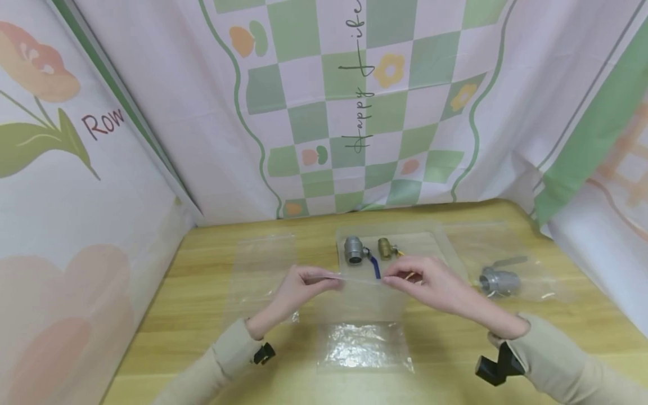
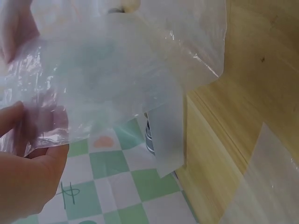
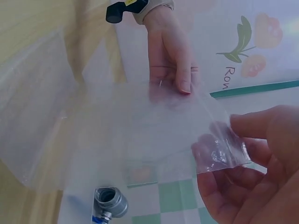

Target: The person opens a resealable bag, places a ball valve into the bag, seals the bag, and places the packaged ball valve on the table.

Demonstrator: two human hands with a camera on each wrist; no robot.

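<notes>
Clear bag (image 1: 365,344) pinched by left hand (image 1: 292,295) and right hand (image 1: 434,283), wooden table (image 1: 174,332) beneath, checkered curtain (image 1: 306,121) behind

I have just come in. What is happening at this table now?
A person holds a clear plastic bag by its upper edge, pinching it with the left hand and the right hand. The bag looks empty. Beyond it, a grey valve and a brass valve are in a tray. A third valve is right of the tray; another bag lies on the left.
</notes>
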